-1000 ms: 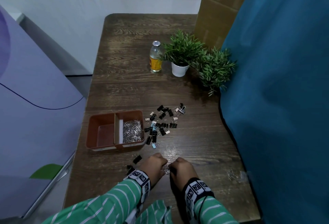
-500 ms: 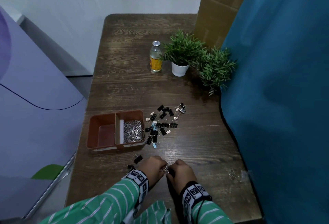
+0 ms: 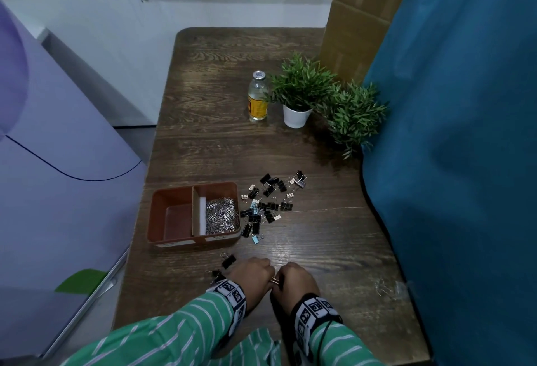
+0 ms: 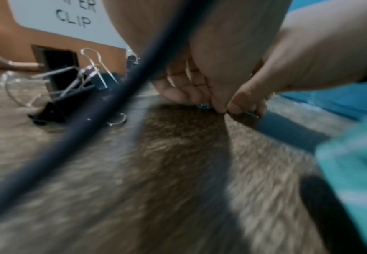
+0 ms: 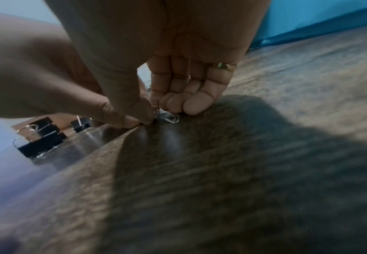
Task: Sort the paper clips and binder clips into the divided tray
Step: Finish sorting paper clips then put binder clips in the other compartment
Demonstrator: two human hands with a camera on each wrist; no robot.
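Dark wood-grain surface [image 3: 319, 243], rounded far-left corner; wide bare stretches at the far end and across the middle. Teal curtain [image 3: 453, 162] overhangs the right edge; cardboard box [image 3: 357, 31] stands at the far right corner.

Two leafy potted plants [image 3: 302, 86], one in a white pot, and a glass bottle [image 3: 258, 98] with a yellow label stand right of centre, toward the far end.

Rust-brown divided tray [image 3: 162, 206] sits against the left edge: right compartment holds a heap of silver paper clips [image 3: 220, 214], left compartment shows bare floor.

Black binder clips [image 3: 268, 203], a few pale blue, lie scattered just right of the tray; two more by the left wrist.

Near edge: left hand [image 3: 251, 275] and right hand [image 3: 296, 278] meet, fingertips down. Each grip is pressed together, pinching a small wire paper clip [image 5: 168, 117] on the wood.
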